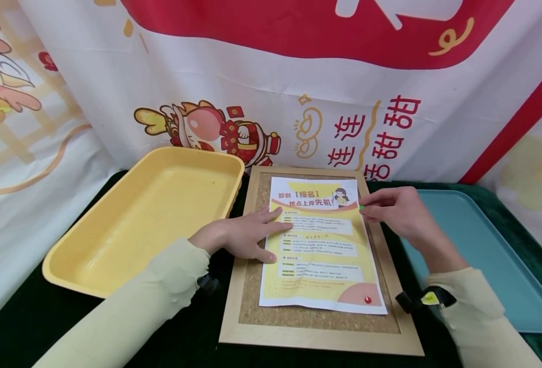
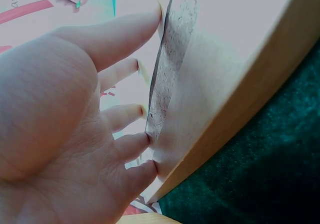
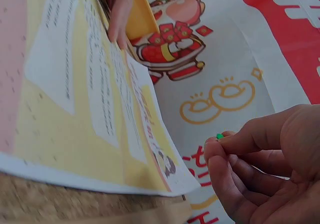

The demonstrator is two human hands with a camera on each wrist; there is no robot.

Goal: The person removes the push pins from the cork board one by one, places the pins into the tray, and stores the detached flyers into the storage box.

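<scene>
A printed yellow-and-white sheet lies on a wood-framed corkboard. My left hand rests on the sheet's left side with its fingers spread; the left wrist view shows the fingertips at the paper's edge. A small green push pin is pinched between thumb and fingers of my right hand, beside the sheet's upper right edge. Most of the pin is hidden by the fingers. Near the lower right corner, a red push pin sits in the sheet.
On the left stands a deep yellow tray, close to the board. A flat teal tray lies on the right, partly behind my right forearm. Dark green cloth covers the table. A printed white-and-red banner hangs behind.
</scene>
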